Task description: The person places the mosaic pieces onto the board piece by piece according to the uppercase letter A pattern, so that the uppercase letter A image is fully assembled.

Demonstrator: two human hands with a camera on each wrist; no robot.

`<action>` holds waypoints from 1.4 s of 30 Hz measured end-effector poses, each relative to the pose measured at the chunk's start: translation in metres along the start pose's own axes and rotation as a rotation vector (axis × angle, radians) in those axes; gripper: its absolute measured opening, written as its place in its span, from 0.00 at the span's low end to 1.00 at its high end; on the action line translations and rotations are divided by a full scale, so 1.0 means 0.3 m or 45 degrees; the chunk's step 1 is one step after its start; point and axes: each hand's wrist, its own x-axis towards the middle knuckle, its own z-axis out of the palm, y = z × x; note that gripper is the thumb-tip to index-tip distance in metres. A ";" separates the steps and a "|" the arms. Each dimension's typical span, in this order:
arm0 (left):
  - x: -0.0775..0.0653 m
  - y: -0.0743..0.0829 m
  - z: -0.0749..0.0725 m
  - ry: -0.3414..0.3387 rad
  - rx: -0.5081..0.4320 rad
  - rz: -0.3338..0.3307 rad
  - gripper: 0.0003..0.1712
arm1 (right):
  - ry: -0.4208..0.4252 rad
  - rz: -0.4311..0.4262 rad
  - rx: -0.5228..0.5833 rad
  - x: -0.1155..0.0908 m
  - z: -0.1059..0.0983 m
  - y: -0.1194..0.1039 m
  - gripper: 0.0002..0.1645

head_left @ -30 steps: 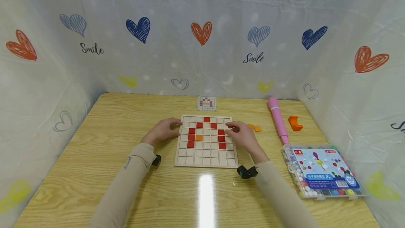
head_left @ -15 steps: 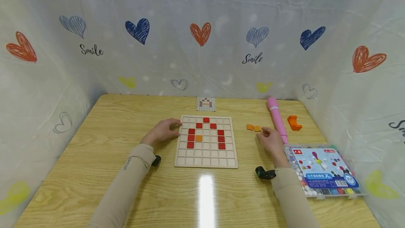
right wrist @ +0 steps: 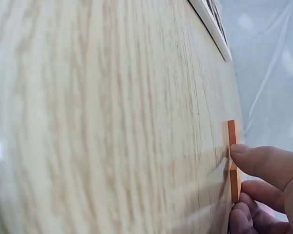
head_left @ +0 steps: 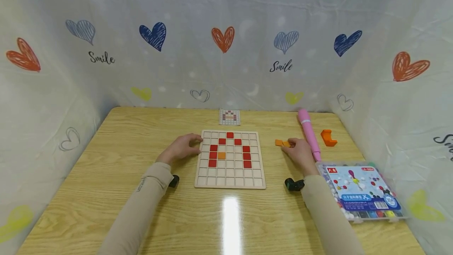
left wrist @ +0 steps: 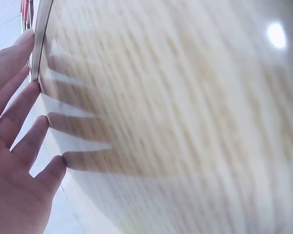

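Observation:
A pale wooden grid board [head_left: 226, 182] lies on the table with red square tiles [head_left: 246, 156] and one orange tile [head_left: 221, 156] in its cells. My left hand [head_left: 181, 148] rests at the board's left edge, fingers spread and fairly straight; the left wrist view shows fingertips [left wrist: 25, 38] against the rim. To the right of the board, my right hand [head_left: 300, 153] has thumb and index finger around the nearer of two loose orange tiles [right wrist: 235, 184], pinching it on the table. The other orange tile [head_left: 278, 143] lies just beside it.
Behind the board lies a small printed pattern card [head_left: 229, 117]. A pink stick-like object [head_left: 308, 132] and an orange bracket-shaped piece [head_left: 328, 138] are at the right. A clear box of coloured beads [head_left: 364, 192] sits near my right forearm. Printed curtains surround the table.
My right hand has moved from the board's right side over to the loose orange tiles and closed its fingertips on one. The left hand has stayed at the board's edge.

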 end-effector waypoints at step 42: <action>0.008 -0.009 0.006 -0.010 -0.013 0.002 0.28 | 0.028 -0.024 -0.129 -0.012 -0.006 -0.003 0.22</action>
